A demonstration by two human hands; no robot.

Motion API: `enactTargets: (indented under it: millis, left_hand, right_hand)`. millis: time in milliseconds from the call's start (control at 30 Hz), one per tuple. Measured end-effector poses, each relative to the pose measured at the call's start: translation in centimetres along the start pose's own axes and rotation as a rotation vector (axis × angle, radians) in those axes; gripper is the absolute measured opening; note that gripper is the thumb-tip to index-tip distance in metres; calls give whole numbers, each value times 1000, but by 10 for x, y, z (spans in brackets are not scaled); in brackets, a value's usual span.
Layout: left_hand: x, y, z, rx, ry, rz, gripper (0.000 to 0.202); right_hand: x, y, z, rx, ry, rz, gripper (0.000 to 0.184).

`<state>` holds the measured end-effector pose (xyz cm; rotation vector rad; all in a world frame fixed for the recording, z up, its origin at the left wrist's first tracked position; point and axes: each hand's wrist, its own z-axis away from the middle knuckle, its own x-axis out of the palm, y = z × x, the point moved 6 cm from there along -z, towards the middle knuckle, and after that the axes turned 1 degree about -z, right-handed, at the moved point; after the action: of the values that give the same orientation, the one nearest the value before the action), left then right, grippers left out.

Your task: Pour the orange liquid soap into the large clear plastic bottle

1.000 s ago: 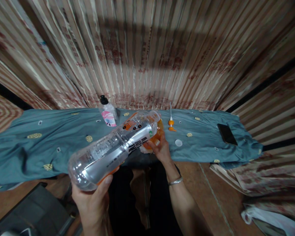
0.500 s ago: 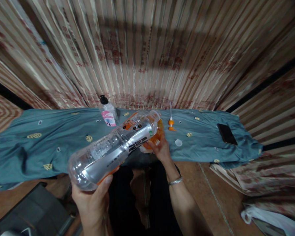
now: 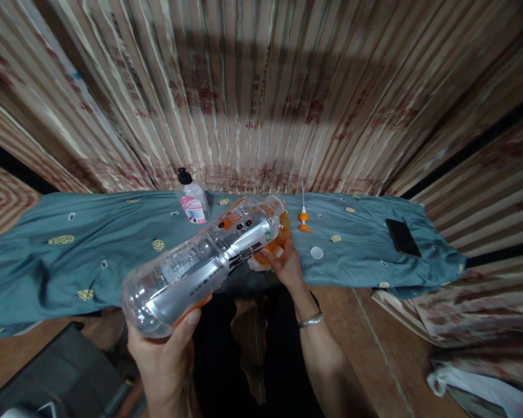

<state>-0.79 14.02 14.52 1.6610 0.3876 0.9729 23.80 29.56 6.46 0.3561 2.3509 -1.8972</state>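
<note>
My left hand (image 3: 168,354) grips the base of a large clear plastic bottle (image 3: 200,264), tilted so its open mouth points up and right. The mouth sits over an orange container (image 3: 279,241) that my right hand (image 3: 283,264) holds at the near edge of the teal cloth (image 3: 70,255). Most of the orange container is hidden behind the bottle and my fingers.
On the cloth stand a small pink-labelled bottle with a black cap (image 3: 190,200), an orange pump head with a white tube (image 3: 304,217), a white cap (image 3: 316,252) and a black phone (image 3: 402,237). Striped curtains hang behind. A dark object (image 3: 65,371) lies at the lower left.
</note>
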Motion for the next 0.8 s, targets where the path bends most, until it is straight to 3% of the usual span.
enactTargets:
  millis: [800]
  left_hand:
    - [-5,-2,-2,1,34,1,76]
  right_hand:
    - [1,-2,-1,3,-9,-11,86]
